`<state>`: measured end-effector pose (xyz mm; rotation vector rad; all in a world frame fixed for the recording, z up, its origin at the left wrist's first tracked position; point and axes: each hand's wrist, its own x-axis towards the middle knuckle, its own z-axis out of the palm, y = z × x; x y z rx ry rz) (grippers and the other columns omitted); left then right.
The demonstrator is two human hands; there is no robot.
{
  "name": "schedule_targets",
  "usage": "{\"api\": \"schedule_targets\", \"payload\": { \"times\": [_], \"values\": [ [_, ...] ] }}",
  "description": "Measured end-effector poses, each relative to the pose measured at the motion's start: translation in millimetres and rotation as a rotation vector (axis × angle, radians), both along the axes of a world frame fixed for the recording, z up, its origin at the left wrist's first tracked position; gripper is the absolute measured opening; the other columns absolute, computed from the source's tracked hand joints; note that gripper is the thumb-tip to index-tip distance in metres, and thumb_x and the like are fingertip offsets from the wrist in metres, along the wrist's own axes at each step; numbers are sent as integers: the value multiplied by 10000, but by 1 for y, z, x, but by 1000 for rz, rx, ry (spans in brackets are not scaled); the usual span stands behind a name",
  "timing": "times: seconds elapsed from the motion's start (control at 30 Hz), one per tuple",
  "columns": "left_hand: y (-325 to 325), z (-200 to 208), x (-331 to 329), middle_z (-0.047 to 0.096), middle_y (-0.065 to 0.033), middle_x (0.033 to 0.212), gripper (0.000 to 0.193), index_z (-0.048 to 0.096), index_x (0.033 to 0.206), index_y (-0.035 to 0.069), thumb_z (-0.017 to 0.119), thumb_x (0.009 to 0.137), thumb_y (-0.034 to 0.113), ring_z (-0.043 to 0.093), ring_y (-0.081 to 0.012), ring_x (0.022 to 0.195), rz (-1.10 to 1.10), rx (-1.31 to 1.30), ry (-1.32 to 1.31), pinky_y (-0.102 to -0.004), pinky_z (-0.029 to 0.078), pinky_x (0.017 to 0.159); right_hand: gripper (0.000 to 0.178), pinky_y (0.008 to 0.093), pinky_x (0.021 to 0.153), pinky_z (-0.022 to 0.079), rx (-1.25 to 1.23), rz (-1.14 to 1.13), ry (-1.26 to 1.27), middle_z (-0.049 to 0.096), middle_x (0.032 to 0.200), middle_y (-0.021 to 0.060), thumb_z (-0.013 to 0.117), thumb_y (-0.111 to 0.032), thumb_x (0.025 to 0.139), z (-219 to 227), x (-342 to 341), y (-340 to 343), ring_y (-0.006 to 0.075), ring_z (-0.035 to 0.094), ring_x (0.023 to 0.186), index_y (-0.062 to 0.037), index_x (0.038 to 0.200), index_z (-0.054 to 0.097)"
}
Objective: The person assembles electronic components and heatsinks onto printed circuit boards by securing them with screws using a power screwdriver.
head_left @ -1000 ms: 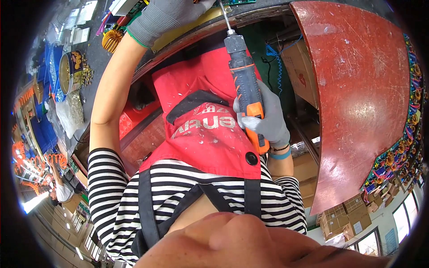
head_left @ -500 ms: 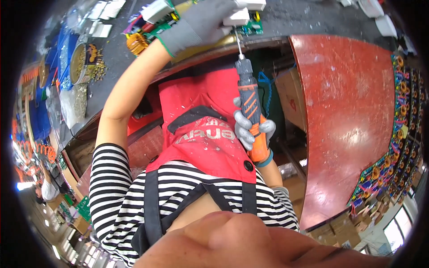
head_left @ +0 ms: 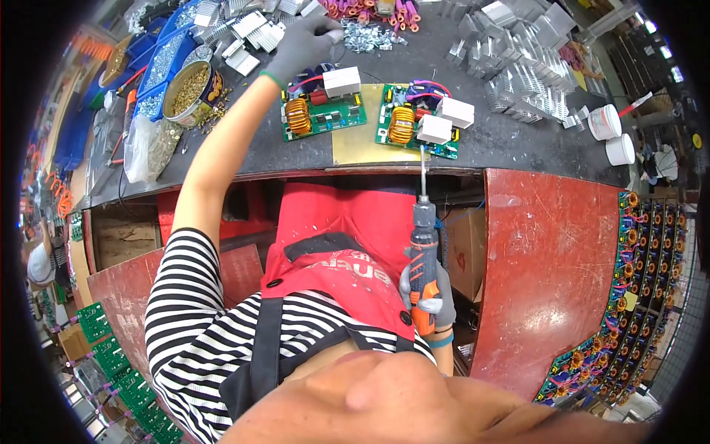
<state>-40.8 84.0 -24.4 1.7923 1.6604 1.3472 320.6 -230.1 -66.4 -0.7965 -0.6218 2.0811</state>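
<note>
My right hand (head_left: 436,300), in a grey glove, is wrapped round an orange and dark grey electric screwdriver (head_left: 422,259). Its long bit points away from me and ends at the near edge of the right green circuit board (head_left: 387,134), beside a white block (head_left: 434,129). That board carries a copper coil and coloured wires. A similar left circuit board (head_left: 333,122) lies beside it. My gloved left hand (head_left: 303,48) is stretched over the bench, thumb and forefinger pinched at the edge of a pile of small metal pieces (head_left: 370,35). Anything between the fingertips is too small to make out.
Finned heat sinks (head_left: 529,70) are heaped at the back right, more at the back left. A tub of brass-coloured screws (head_left: 191,90) and blue bins (head_left: 164,63) stand left. White tubs (head_left: 620,149) sit right. Below the bench edge is a red panel (head_left: 555,274).
My left hand has left the board's white block and gone to the small metal pieces behind. The view has shifted, showing more bench. The screwdriver stays in my right hand, its bit at the board.
</note>
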Motion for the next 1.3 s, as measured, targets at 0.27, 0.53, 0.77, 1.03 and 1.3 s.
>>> {"api": "schedule_targets", "payload": {
  "times": [0.27,0.53,0.77,1.03,1.3],
  "values": [
    [76,-45,4,702,-91,1013,284,702,1062,125,708,833,293,668,-276,966,-365,-276,658,-398,507,865,882,278,590,500,154,163,-17,598,913,100,802,-124,630,4,-30,44,163,604,673,-2,1387,365],
    [67,-45,-9,671,-133,959,267,630,985,44,668,861,278,649,-302,924,-360,-76,633,-409,499,843,897,290,584,520,189,244,-23,601,916,104,800,-134,631,6,-38,57,162,612,679,-6,1391,342],
    [0,-3,-27,669,-60,967,204,616,1068,31,655,917,164,636,-142,898,-276,-159,-350,-275,538,753,880,291,574,535,169,313,27,594,932,108,772,-95,653,16,-46,75,166,621,690,-16,1405,323],
    [-112,19,-25,683,-132,1016,295,623,1171,-43,658,903,73,674,-170,881,-754,-431,-953,-254,575,724,870,296,600,525,178,458,46,604,959,116,778,-89,639,23,-57,86,166,615,722,-17,1390,346],
    [-122,14,-29,689,-139,950,289,661,1124,-25,695,872,112,655,-185,755,-765,-452,-915,-291,538,664,863,279,563,503,110,513,78,614,933,117,774,-102,616,18,-61,85,169,615,678,8,1368,366]
  ]
}}
